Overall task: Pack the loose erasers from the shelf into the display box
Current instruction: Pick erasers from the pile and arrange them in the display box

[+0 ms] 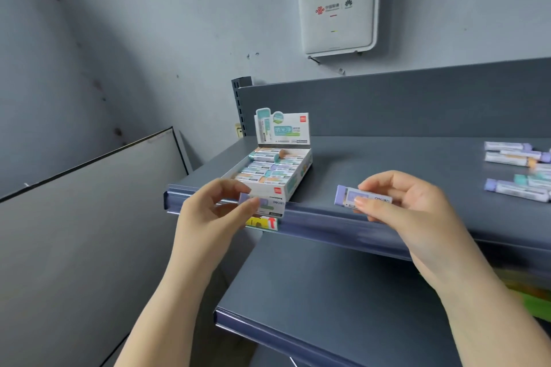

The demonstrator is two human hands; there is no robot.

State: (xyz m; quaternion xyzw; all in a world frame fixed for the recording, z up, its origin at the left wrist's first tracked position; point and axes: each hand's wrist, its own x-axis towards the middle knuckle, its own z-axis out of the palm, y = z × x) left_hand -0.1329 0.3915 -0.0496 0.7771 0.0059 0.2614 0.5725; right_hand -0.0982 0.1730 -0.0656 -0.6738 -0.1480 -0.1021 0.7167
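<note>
The white display box (293, 185) stands on the grey shelf (387, 164) near its left end, its lid flap upright, with several sleeved erasers lying inside. My left hand (208, 214) pinches a purple-tipped eraser (269, 204) just in front of the box's front wall. My right hand (408, 205) holds a second purple eraser (347, 195) above the shelf's front edge, to the right of the box. Several loose erasers (518, 171) lie in a pile at the shelf's far right.
A lower grey shelf (328, 292) juts out below. A yellow and red price tag (262, 223) sits in the shelf's front rail. A white router box (338, 6) hangs on the wall above. A grey panel (74, 217) leans at the left.
</note>
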